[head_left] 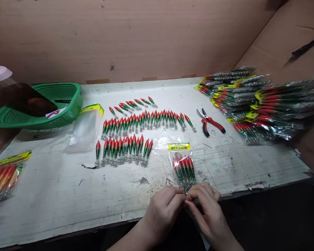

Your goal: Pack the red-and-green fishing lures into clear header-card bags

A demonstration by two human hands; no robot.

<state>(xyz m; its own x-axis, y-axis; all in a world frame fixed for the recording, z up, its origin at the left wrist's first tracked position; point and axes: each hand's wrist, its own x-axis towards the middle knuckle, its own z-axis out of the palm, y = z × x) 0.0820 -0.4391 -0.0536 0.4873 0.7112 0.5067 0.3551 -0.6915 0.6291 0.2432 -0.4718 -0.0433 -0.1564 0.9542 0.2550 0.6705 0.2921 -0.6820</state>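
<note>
A clear plastic bag (174, 161) with a yellow-green "BCT LURE" header lies at the table's front edge, holding several red and green fishing lures (183, 167), hooks toward me. My left hand (166, 205) is closed in a pinch at the near end of this bag. Right beside it, my right hand (205, 204) also pinches the bag's near end, fingertips almost meeting the left ones. Part of the bag trails below my right hand. Loose lures of the same kind (125, 148) lie in rows left of the bag and farther back.
Red-handled pliers (208, 122) lie right of the rows. Filled lure bags (264, 115) are piled at the right. At the left are flat empty bags (85, 127), a green basket (68, 92) with a bottle (28, 97) leaning in it, and an orange lure pack (7, 176).
</note>
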